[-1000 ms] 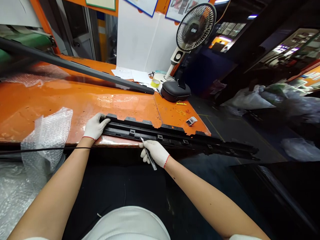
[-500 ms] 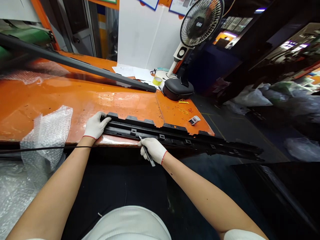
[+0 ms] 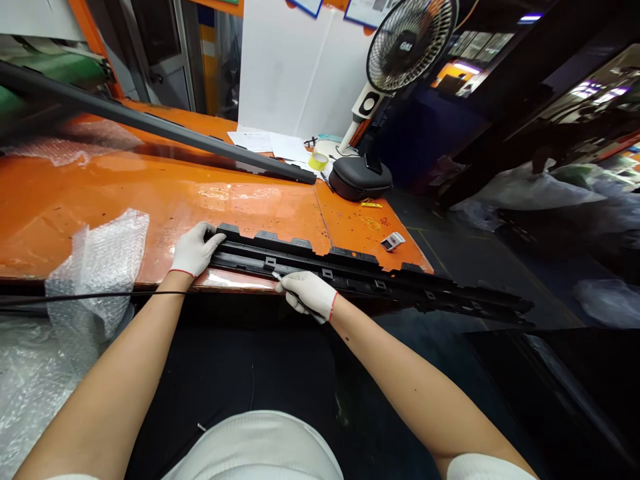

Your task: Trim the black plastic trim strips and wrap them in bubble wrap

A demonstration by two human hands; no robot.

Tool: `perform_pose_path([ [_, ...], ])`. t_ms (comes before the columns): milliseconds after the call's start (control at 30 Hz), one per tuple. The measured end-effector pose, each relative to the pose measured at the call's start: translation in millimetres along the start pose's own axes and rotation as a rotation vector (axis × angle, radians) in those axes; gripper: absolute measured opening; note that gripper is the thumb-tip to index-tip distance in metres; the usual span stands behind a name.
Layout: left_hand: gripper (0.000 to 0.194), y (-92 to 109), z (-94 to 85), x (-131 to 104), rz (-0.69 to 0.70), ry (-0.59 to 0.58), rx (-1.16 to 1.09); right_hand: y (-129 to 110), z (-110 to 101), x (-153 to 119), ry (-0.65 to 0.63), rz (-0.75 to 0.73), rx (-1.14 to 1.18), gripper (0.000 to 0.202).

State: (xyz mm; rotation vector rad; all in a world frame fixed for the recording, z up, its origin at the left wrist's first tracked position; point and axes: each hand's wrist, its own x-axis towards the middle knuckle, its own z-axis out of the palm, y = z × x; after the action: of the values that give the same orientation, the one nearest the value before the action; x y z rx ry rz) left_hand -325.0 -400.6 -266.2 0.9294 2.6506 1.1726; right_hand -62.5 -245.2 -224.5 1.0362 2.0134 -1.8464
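A long black plastic strip (image 3: 300, 261) with tabs and square clips lies along the front edge of the orange table, its right part reaching past the table's corner. My left hand (image 3: 195, 249), in a white glove, grips the strip's left end, thumb on top. My right hand (image 3: 311, 293), gloved too, is closed around a slim pen-like tool (image 3: 277, 275). The tool's light tip points left at the strip's near edge, close to a square clip; whether it touches is unclear. Most of the tool's body is hidden by the fingers.
Bubble wrap (image 3: 107, 260) hangs over the table edge (image 3: 150, 281) at left, with a black cable (image 3: 125, 294) across it. A second long dark strip (image 3: 200, 139) crosses the back. Farther right are a fan (image 3: 410, 47), a black case (image 3: 360, 177), yellow tape (image 3: 317, 161) and a small white device (image 3: 393, 241).
The tool in my right hand has tilted and its tip has shifted slightly left along the strip. My left hand stays on the strip's end. The whole view has moved slightly.
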Motion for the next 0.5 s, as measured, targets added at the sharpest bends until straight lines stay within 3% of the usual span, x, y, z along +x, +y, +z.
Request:
perform_pose_path([
  [67, 0.031, 0.1, 0.2, 0.3, -0.017, 0.002, -0.009, 3.2, -8.9, -4.7, -0.116, -0.047, -0.089, 0.025],
  [100, 0.032, 0.4, 0.3, 0.4, -0.031, 0.011, -0.019, 4.8, -12.9, -7.6, -0.103, -0.094, -0.160, 0.028],
  [233, 0.033, 3.2, 0.1, 1.3, -0.095, 0.059, -0.054, 10.4, -23.4, -16.2, 0.325, -0.385, -0.704, 0.041],
  [300, 0.029, 4.4, -0.4, 2.2, -0.109, 0.053, -0.047, 13.3, -25.0, -16.3, 0.427, -0.445, -0.978, 0.047],
  [400, 0.027, 4.8, -0.7, 3.5, -0.116, 0.045, -0.043, 17.7, -24.3, -12.6, 0.408, -0.468, -1.192, 0.050],
  [500, 0.027, 3.9, -0.2, 4.2, -0.109, 0.052, -0.050, 19.6, -23.0, -9.4, 0.402, -0.470, -1.261, 0.050],
])
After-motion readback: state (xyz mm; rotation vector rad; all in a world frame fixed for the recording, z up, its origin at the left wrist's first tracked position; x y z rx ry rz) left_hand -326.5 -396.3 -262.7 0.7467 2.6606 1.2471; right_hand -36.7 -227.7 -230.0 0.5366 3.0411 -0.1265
